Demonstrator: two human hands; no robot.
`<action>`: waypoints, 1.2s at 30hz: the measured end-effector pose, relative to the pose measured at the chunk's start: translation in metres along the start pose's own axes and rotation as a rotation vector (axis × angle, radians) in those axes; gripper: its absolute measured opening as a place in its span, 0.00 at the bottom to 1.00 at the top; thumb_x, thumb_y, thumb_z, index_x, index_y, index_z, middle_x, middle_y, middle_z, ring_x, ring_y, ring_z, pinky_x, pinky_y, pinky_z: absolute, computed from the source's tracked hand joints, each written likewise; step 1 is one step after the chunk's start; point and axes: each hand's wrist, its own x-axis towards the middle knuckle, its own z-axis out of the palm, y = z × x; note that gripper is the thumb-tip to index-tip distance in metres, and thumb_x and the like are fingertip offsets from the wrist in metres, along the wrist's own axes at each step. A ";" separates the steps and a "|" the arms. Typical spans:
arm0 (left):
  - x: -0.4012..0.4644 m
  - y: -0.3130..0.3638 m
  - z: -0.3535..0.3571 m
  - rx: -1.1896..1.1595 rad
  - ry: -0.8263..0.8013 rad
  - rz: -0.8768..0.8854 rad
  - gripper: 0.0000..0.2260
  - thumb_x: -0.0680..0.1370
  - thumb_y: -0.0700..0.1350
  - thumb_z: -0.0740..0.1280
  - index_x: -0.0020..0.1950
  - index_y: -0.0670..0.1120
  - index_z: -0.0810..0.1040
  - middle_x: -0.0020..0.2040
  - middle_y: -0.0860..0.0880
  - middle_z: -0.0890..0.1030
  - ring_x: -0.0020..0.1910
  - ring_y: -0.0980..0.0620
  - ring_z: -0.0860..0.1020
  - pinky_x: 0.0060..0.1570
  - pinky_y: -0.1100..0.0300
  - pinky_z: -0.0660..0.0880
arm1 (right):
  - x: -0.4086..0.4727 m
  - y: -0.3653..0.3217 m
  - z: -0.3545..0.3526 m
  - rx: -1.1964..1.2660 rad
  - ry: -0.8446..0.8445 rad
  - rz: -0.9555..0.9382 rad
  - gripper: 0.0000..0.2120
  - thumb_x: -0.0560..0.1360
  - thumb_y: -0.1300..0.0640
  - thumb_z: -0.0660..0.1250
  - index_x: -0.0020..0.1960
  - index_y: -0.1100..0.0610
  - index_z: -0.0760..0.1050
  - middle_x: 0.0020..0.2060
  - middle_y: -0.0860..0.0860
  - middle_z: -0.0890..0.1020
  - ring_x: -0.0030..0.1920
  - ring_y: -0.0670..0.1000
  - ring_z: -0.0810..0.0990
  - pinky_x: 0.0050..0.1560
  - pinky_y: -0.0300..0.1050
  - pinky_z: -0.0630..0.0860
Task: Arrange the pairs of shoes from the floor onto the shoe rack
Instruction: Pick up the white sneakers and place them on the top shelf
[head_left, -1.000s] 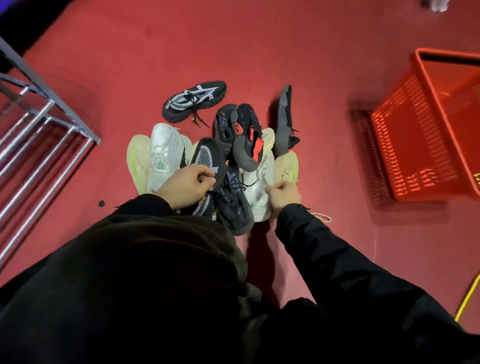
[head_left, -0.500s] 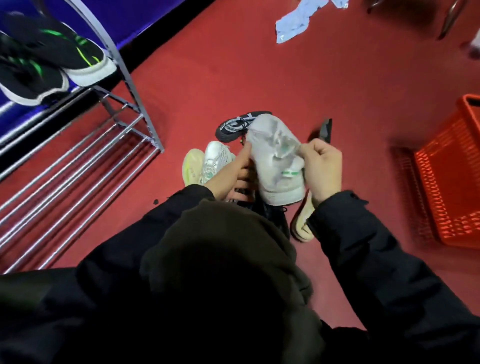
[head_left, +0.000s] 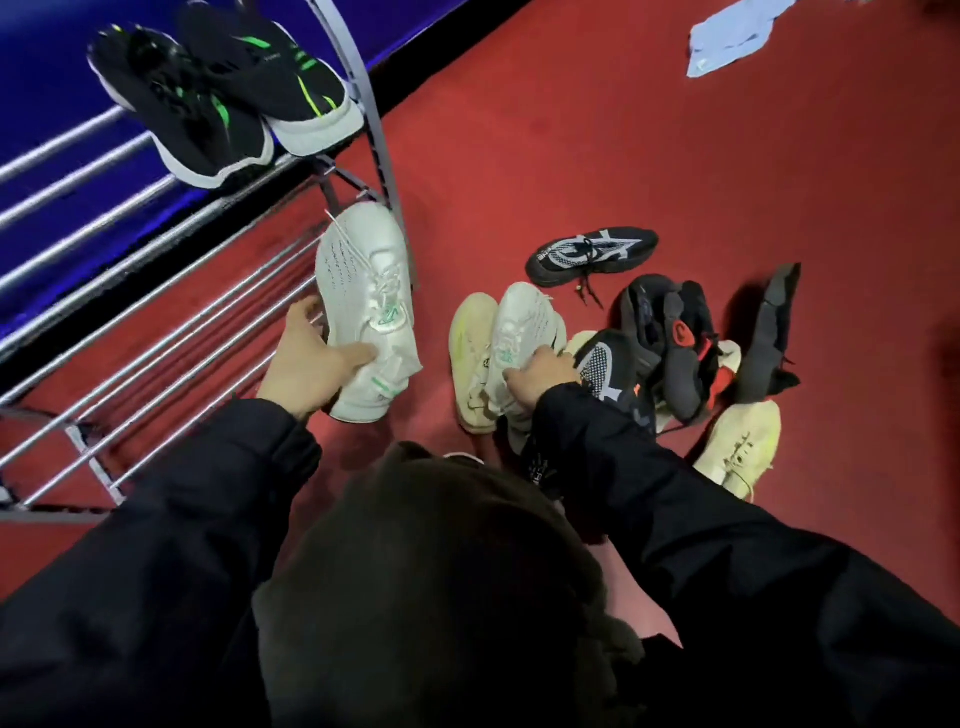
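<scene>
A person crouched over a red carpet (head_left: 597, 130) holds one white knit sneaker (head_left: 366, 306) in the left hand (head_left: 306, 364), thumb across its tongue and fingers curled under its side, carrying it at the front corner of the metal shoe rack (head_left: 156, 332). The right hand (head_left: 535, 376) closes on the matching white sneaker (head_left: 519, 332), which sits in the pile on the floor just ahead of that hand, beside a pale yellow shoe (head_left: 470, 332).

The step in hand appears to be gathering this white pair. The next move likely calls for lifting the second sneaker clear of its neighbours, then setting both side by side on the rack's lower bars, just beyond the left hand.

The sneakers are soft perforated mesh with white laces and small green marks. The rack is thin silvery tube, its bars spaced apart. A black pair with green stripes (head_left: 223, 93) and white soles rests on the upper tier, well above the left hand. Dark shoes (head_left: 670, 338) lie tangled right of the right hand.
</scene>
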 end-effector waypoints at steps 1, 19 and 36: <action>0.003 -0.004 0.001 -0.006 0.015 -0.032 0.33 0.72 0.40 0.76 0.72 0.44 0.63 0.65 0.47 0.76 0.60 0.48 0.78 0.59 0.51 0.76 | 0.004 -0.006 0.002 -0.046 0.012 0.041 0.35 0.73 0.45 0.68 0.73 0.58 0.62 0.70 0.62 0.66 0.66 0.65 0.72 0.62 0.56 0.73; -0.032 0.020 -0.040 -0.079 0.023 0.256 0.14 0.84 0.45 0.58 0.66 0.53 0.77 0.58 0.56 0.83 0.56 0.57 0.81 0.59 0.57 0.76 | -0.026 -0.029 -0.059 0.454 0.439 -0.162 0.14 0.74 0.56 0.64 0.55 0.54 0.84 0.49 0.53 0.86 0.53 0.59 0.82 0.55 0.48 0.76; -0.116 0.060 -0.224 -0.362 0.750 0.215 0.12 0.82 0.47 0.54 0.60 0.44 0.72 0.54 0.47 0.77 0.48 0.50 0.75 0.47 0.55 0.69 | -0.188 -0.210 -0.120 0.859 0.224 -0.769 0.13 0.73 0.64 0.63 0.46 0.50 0.84 0.38 0.43 0.85 0.37 0.41 0.81 0.42 0.39 0.78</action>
